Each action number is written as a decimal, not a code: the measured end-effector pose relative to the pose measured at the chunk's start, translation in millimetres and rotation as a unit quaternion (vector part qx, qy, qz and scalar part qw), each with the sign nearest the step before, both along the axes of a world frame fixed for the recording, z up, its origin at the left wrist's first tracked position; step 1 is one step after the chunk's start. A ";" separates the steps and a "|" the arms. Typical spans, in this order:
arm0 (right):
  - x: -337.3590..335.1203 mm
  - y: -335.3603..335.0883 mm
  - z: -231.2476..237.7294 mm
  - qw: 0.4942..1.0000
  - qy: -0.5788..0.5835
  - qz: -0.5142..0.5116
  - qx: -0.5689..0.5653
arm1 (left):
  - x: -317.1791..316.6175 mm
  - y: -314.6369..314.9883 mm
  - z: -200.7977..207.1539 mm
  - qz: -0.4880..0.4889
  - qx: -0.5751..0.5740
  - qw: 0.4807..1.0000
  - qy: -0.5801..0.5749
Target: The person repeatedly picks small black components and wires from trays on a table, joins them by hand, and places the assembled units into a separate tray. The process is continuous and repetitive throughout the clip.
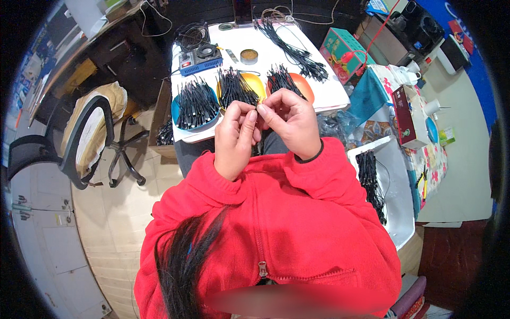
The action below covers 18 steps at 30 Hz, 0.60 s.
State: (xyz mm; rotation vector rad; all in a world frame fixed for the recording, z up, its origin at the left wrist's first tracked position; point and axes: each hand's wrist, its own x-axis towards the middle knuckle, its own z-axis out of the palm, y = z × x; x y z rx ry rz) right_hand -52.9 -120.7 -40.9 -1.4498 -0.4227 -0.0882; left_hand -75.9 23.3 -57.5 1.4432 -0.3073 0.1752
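Note:
My left hand (235, 139) and my right hand (292, 123) meet at the near edge of the white table, fingers pinched together. A thin black cable (258, 147) runs down between them; its end at the fingertips is too small to make out. Just beyond my hands stand three bowls holding bundles of short black cables: a blue bowl (184, 126), a yellow bowl (256, 85) and an orange bowl (305, 87). The yellow and orange ones are partly hidden by my hands.
A blue soldering station (200, 65) and a small round tin (248, 56) stand farther back on the table (332, 94). More black cables (300, 56) lie at its far right. A white foam box (397, 212) with cables is at my right, an office chair (87, 138) at left.

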 end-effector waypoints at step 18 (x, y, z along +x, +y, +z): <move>-3.2 -2.6 3.9 0.995 0.002 0.066 0.069 | 5.5 10.8 -2.8 -0.151 -0.210 0.958 0.122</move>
